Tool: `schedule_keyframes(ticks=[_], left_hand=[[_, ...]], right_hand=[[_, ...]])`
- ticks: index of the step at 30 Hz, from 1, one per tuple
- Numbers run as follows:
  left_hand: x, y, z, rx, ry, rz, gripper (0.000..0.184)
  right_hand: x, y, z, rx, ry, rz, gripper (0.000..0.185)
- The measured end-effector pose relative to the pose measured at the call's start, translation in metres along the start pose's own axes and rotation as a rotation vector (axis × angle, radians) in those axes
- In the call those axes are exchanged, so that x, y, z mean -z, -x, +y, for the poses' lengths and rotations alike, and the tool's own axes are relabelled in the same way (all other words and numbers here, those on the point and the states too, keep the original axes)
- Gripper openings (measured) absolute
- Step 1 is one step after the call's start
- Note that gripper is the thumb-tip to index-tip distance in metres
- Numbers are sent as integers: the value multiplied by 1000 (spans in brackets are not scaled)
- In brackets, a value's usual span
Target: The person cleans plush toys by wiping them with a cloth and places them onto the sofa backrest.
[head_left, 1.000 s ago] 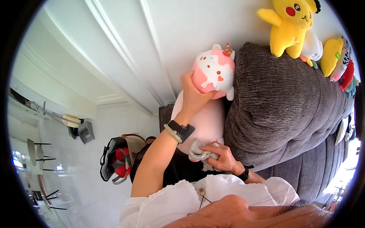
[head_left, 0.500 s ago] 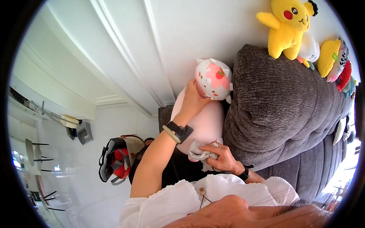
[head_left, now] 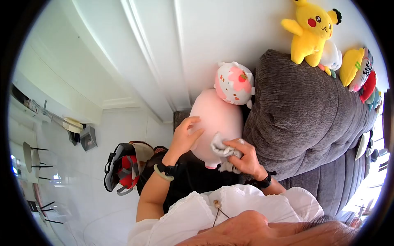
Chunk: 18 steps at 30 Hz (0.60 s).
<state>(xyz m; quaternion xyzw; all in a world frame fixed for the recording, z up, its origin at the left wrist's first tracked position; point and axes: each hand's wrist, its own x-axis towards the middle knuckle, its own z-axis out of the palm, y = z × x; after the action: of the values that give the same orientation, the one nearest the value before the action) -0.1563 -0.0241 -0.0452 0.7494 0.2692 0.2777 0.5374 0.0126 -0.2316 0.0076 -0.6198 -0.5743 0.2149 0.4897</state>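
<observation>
Left hand (head_left: 184, 137) has come off the small strawberry-topped plush (head_left: 236, 84) and dropped to the near-left side of the large pink plush (head_left: 217, 119); its fingers are curved, thumb spread apart, contact with the fabric hard to judge. Right hand (head_left: 247, 159) pinches a bunched pale cloth (head_left: 218, 145) over the pink plush's near end; fingers cover part of the cloth, and the thumb's exact hold cannot be told. Small plush sits at the pink one's far end, beside the grey sofa cushion (head_left: 299, 106). Pikachu plush (head_left: 310, 37), ear tip cut off above, partly hides a white plush (head_left: 331, 56).
</observation>
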Motion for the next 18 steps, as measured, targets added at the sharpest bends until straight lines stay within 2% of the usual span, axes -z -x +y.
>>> schedule_keyframes(ticks=[5, 9, 11, 14, 15, 17, 18], left_hand=[[10, 51, -25, 240, 217, 18, 37], [4, 76, -50, 129, 220, 99, 35], [4, 84, -53, 147, 171, 100, 33], [3, 93, -32, 45, 1, 271, 26], [4, 98, -29, 111, 94, 269, 24], [5, 110, -24, 240, 281, 258, 19], [5, 114, -21, 258, 391, 156, 18]], right_hand=[[11, -18, -3, -44, 170, 162, 47], [8, -36, 2, 58, 332, 247, 49], [2, -36, 5, 44, 432, 175, 48], [-12, -29, -8, 23, 468, 4, 47], [-16, -24, -13, 15, 463, -63, 47], [-25, -13, -16, 15, 262, -274, 48], [-29, -10, -28, -74, 163, -311, 47]])
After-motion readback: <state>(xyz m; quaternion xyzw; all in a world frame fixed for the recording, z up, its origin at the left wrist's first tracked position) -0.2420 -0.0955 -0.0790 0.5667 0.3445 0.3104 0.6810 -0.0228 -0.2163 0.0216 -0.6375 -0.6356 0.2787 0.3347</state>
